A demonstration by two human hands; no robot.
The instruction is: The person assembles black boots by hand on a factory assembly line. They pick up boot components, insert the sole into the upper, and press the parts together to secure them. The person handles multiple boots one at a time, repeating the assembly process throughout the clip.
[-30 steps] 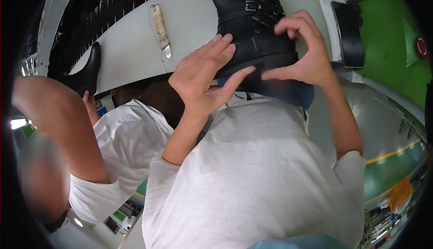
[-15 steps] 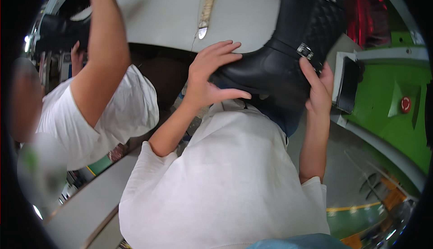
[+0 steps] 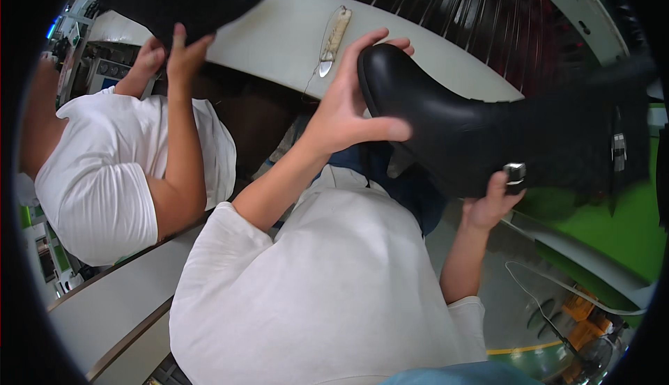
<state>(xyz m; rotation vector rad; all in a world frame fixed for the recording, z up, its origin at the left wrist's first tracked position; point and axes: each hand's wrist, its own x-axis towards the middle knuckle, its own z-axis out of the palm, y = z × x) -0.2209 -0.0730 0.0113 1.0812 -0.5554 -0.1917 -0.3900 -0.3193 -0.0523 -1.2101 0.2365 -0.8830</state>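
Head: knife [image 3: 336, 41] on table [image 3: 275, 43] beyond boot [image 3: 435, 110]

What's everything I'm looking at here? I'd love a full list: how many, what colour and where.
Boot: one, black, right of centre, toe pointing left
Buckles: at least two, silver, on that boot
Blade: one, pale wrapped handle, metal tip, on the table
Table: one, white, across the top
Rods: many, dark, beyond the table
Co-worker: one, white shirt, left
Second boot: one, black, held by the co-worker
Panel: one, green, right edge
Cable: one, pale, lower right
Floor line: one, yellow, lower right
Shirt: one, white, on the wearer
Left hand: one, bare, around the boot's toe
Right hand: one, bare, at a buckle
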